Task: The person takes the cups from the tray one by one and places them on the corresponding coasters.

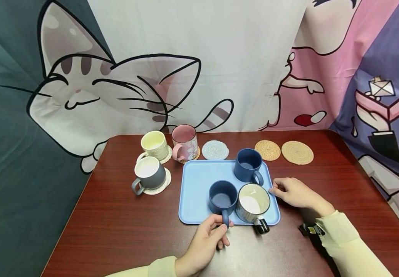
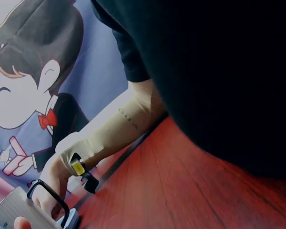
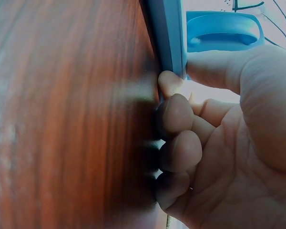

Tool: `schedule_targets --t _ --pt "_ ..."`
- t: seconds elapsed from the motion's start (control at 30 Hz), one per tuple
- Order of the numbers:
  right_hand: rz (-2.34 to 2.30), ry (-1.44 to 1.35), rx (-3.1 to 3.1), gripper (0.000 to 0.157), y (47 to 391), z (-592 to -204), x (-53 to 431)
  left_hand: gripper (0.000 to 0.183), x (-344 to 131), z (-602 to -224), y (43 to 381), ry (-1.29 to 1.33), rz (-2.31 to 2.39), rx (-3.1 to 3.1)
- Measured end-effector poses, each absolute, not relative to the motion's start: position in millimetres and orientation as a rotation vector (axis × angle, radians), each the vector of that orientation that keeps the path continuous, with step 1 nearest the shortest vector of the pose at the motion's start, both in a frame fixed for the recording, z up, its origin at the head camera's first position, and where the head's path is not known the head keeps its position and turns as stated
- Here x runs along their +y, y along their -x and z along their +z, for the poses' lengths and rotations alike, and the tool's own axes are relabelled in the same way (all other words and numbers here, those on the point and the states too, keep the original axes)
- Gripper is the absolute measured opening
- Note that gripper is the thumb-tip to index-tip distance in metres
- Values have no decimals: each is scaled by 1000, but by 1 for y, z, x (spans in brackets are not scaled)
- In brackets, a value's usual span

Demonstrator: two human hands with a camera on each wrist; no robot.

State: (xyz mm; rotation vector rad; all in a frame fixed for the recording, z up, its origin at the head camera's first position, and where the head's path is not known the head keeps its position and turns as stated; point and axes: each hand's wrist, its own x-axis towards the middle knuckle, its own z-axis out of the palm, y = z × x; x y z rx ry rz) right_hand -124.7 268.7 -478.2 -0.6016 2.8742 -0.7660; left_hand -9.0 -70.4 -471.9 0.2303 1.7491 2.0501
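Observation:
A light blue tray (image 1: 194, 192) lies on the table with three mugs on it. With thumb and fingers, my left hand (image 1: 203, 240) grips the handle of a dark blue mug (image 1: 220, 209) at the tray's front. My right hand (image 1: 294, 192) pinches the tray's right rim; the right wrist view shows thumb and fingertip on the tray edge (image 3: 169, 38). Beside the held mug stands a cream mug with a black handle (image 1: 253, 207). Behind it is another dark blue mug (image 1: 248, 165). In the left wrist view the left hand is mostly out of frame.
Left of the tray, a grey mug (image 1: 150, 179), a pale yellow mug (image 1: 155, 144) and a pink mug (image 1: 185, 142) stand on coasters. A pale blue coaster (image 1: 215, 150) and two straw-coloured coasters (image 1: 297, 152) lie behind the tray. A printed curtain (image 1: 237, 69) hangs at the table's back edge.

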Motion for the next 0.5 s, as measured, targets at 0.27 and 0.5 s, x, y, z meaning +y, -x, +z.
schedule_targets --t 0.27,0.5 --pt "-780 617 2883 34 125 -481 270 33 -64 -467 9 -204 2044 1766" --pt "-785 607 2880 34 124 -480 269 25 -66 -465 11 -190 2027 1904"
